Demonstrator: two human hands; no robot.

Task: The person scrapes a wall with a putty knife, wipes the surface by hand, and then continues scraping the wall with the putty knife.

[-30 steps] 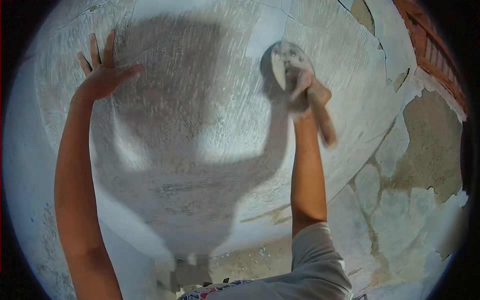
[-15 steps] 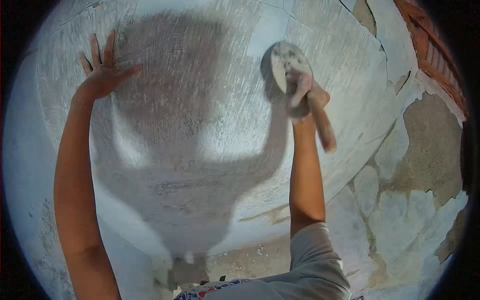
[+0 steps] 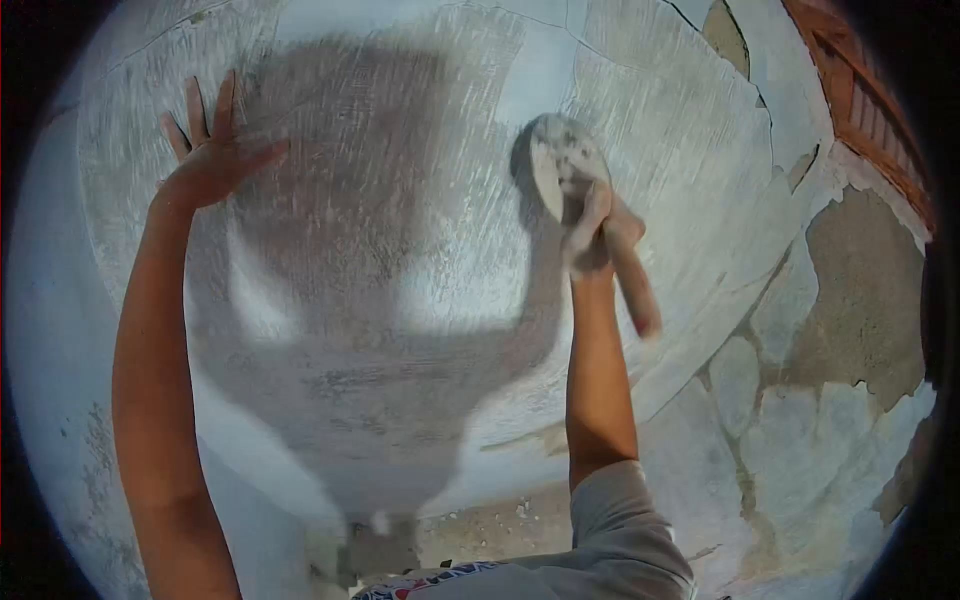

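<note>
My left hand (image 3: pixel 205 172) rests on the wall (image 3: pixel 690 210) with its fingers spread, holding nothing. My right hand (image 3: pixel 602 228) is closed around a hand tool (image 3: pixel 566 152) that has a flat, oval, pale-smeared blade. Its wooden handle sticks out below my fist to the lower right. The blade lies close over the wall surface, its dark shadow just to the left. Short, mostly upright scratch marks cover the pale wall around both hands. My fingers hide the joint between blade and handle.
A broad shadow (image 3: pixel 345 180) of a head and arms falls on the wall between my hands. Cracked plaster with a bare brown patch (image 3: pixel 865 285) is at the right. A reddish-brown slatted frame (image 3: pixel 865 95) stands upper right. Pale debris (image 3: pixel 520 510) lies at the bottom.
My right hand and the tool have moved down and slightly left along the wall. My left hand stays spread in about the same place.
</note>
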